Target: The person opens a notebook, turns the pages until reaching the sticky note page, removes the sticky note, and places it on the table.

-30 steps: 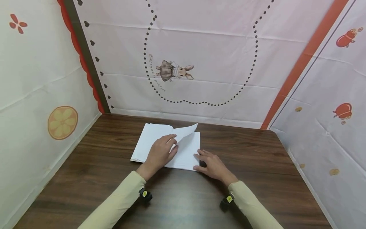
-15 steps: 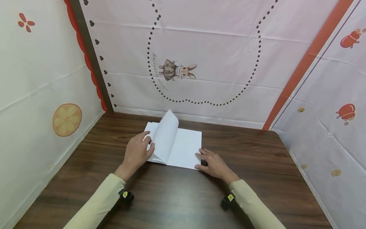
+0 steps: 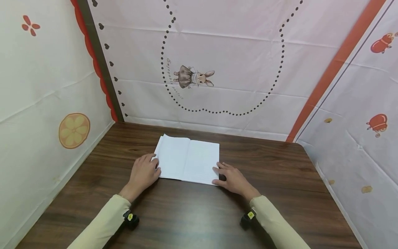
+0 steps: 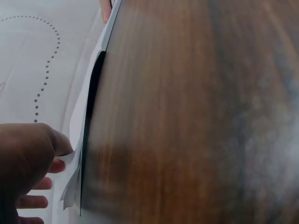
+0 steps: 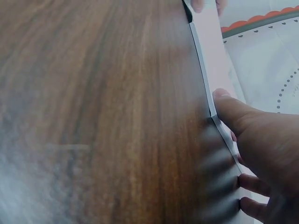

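Note:
An opened notebook with white, faintly lined pages lies near the back of the wooden table. At its left edge rests my left hand, the thumb touching the lower left of the page. The left wrist view has that thumb against curled page edges, its other fingers loosely bent beyond. My right hand rests at the notebook's right edge with spread fingers. In the right wrist view its thumb lies on the page near the bottom edge, and the other fingers reach the side edge.
Dark wood tabletop surrounds the notebook. Printed cloth walls stand behind the table and on both sides. A small black camera is strapped at each wrist, over pale yellow sleeves.
A page that was lifted has turned over from right to left and now lies on the left side. My left hand has moved left to that edge; the right hand has stayed.

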The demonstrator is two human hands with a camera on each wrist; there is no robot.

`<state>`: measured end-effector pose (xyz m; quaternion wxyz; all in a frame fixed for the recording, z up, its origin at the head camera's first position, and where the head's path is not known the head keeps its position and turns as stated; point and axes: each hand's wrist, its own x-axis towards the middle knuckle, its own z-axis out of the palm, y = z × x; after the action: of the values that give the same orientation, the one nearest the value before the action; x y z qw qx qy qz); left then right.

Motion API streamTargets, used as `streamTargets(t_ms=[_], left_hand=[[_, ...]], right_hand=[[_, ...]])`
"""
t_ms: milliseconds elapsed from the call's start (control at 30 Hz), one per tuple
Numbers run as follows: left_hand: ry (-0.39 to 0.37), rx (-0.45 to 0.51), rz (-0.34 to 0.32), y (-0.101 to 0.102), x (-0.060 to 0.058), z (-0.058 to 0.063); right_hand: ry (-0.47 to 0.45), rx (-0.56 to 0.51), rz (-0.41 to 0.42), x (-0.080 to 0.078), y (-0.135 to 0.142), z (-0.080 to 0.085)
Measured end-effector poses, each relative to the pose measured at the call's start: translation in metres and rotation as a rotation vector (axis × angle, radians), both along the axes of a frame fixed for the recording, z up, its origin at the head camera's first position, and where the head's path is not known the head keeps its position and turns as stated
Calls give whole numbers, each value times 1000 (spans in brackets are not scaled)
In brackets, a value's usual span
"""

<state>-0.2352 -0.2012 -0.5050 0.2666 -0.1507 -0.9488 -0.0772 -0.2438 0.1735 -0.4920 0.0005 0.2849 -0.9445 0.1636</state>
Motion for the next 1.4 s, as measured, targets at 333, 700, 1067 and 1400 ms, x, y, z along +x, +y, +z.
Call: streamTargets(t_ms=[333, 700, 1067, 1400], left_hand=[[-116, 127, 49, -2, -2, -3], [-391, -56, -153, -10, -2, -8], [-505, 75, -278, -33, -5, -8], [-545, 88, -269, -36, -4, -8]], right_hand=[[-13, 0, -2, 0, 1, -1], [-33, 25, -35, 0, -1, 0], [-44, 39, -33, -1, 4, -1], [-56, 50, 40, -2, 13, -1]])
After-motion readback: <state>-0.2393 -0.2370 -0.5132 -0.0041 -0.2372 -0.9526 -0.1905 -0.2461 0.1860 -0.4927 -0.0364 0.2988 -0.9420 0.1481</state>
